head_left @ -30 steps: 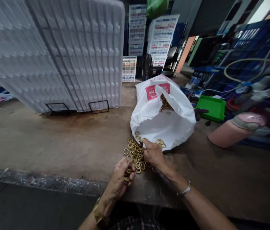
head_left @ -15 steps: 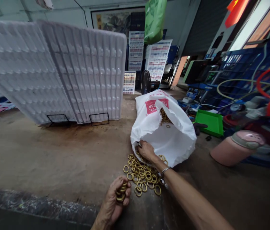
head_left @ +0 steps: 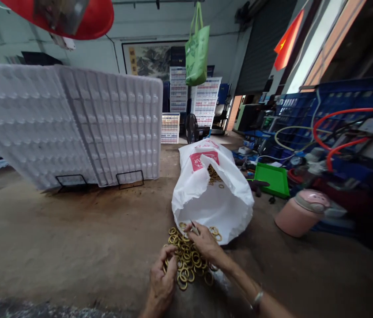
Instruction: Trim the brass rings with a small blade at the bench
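Many round brass-coloured rings (head_left: 191, 259) heap on brown worktop (head_left: 123, 238) by white plastic bag (head_left: 189, 187); likely stiff, slippery, best pinched at rims. My left hand (head_left: 162, 280) curls round some; right hand (head_left: 206, 244) pinches slim dark object (head_left: 194, 227).

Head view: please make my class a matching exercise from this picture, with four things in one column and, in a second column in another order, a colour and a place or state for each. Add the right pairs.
Things
1. Rings
2. Sack
3. Tray
4. Bottle

Descriptions
A. Pink, standing nearer the camera than the tray
B. Gold-coloured, mostly heaped at the sack's mouth
C. Green, shallow, to the right of the sack
D. White with red print, lying open

Right pairs: 1-B, 2-D, 3-C, 4-A
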